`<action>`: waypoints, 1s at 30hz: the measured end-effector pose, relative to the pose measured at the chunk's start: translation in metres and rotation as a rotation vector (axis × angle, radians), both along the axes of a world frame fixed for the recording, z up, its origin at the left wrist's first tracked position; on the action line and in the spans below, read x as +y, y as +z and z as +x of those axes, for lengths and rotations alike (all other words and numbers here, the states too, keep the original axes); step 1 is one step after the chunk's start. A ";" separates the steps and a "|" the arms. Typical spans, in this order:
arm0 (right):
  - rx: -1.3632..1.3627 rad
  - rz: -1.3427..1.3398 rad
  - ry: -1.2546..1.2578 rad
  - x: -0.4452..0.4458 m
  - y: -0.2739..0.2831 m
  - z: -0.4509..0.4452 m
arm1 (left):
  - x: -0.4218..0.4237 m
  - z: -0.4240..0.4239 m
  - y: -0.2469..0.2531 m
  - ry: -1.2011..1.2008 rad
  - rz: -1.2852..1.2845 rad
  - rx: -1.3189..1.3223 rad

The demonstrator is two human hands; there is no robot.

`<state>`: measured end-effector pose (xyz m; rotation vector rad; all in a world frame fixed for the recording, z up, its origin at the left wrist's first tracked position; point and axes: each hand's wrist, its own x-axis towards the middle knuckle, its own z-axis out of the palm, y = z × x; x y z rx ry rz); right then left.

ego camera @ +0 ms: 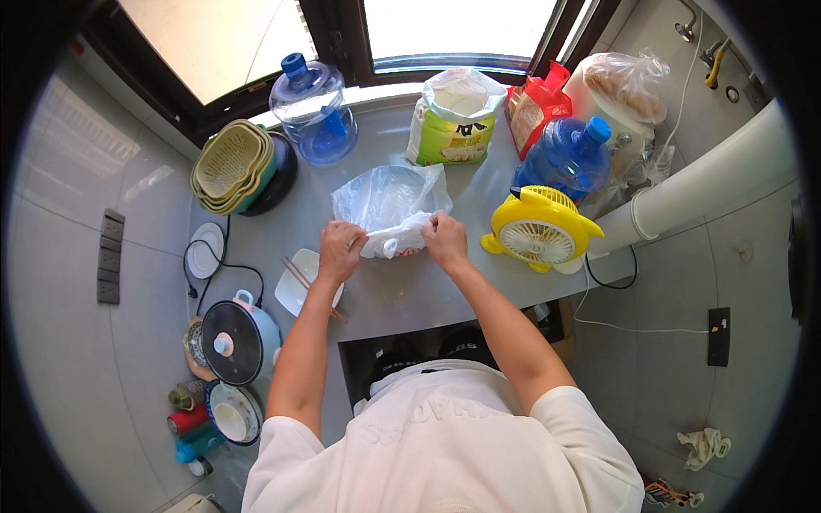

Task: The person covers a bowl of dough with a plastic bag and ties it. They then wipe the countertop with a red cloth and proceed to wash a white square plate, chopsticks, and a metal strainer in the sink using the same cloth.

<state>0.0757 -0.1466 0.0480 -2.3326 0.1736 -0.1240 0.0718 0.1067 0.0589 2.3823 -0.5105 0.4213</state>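
A white translucent plastic bag (391, 192) sits on the grey countertop (391, 301), its mouth spread and its near edge gathered into a rolled fold. My left hand (342, 251) pinches the left end of that fold. At the right end, my right hand (446, 238) grips the same edge. What lies inside the bag is hard to make out; a little red print shows low on its near side. Just left of my left wrist is a white square bowl (296, 282), with a pair of wooden chopsticks (299, 274) across it, partly hidden by my forearm.
A yellow fan (542, 227) stands right of my right hand. Behind the bag are an opened green-and-white sack (452, 125) and a blue water jug (314, 115); another jug (564, 154) stands right. Stacked colanders (231, 160) and a lidded electric pot (237, 343) line the left side.
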 end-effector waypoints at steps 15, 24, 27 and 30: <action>0.169 0.863 -0.152 -0.024 0.003 -0.005 | -0.016 -0.005 0.006 0.068 -0.119 0.355; -0.369 0.639 0.212 -0.025 0.029 -0.014 | -0.025 -0.012 -0.007 -0.083 -1.174 0.602; -0.160 0.196 0.122 -0.025 0.024 -0.023 | -0.024 -0.015 -0.006 -0.096 -1.638 0.624; -0.058 -0.245 -0.053 -0.051 -0.023 -0.013 | -0.032 -0.017 -0.009 -0.087 -1.966 0.640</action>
